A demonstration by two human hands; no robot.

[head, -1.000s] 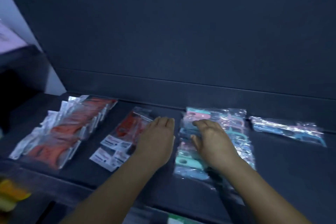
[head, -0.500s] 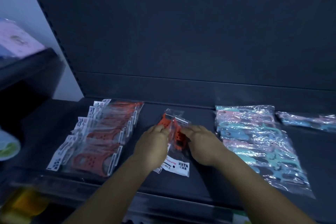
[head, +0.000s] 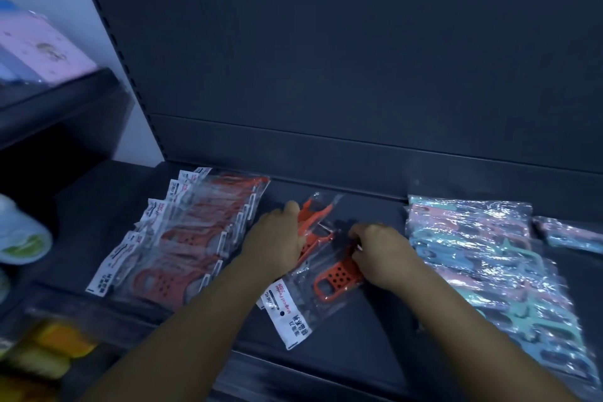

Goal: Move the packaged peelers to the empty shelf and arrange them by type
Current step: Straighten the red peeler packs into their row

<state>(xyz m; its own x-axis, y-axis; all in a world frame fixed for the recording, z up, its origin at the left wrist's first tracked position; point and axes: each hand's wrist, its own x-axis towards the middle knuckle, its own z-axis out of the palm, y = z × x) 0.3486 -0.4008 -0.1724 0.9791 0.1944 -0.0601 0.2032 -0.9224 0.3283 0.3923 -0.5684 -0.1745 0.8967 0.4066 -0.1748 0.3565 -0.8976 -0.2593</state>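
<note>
Dark shelf (head: 375,343) viewed from above, with packaged peelers laid out in groups. At centre, two clear packets of orange peelers (head: 321,266), overlapping and lying flat on the shelf, white label ends toward the front edge. Left hand (head: 277,238) resting on the left side of these packets, fingers bent over the packet edge, thumb raised near the top of one orange handle; a true grip cannot be told from this angle. Right hand (head: 380,253) on the right side of the same packets, fingers curled and pinching the plastic near the middle. To the left, an overlapping row of orange peeler packets (head: 182,235), fanned from back to front, apart from the hands. To the right, a stack of pastel peeler packets (head: 483,258) in pink, blue and mint, with one further pastel packet (head: 569,235) just beyond. Blurred yellow items (head: 49,356) at lower left, below shelf level.
</note>
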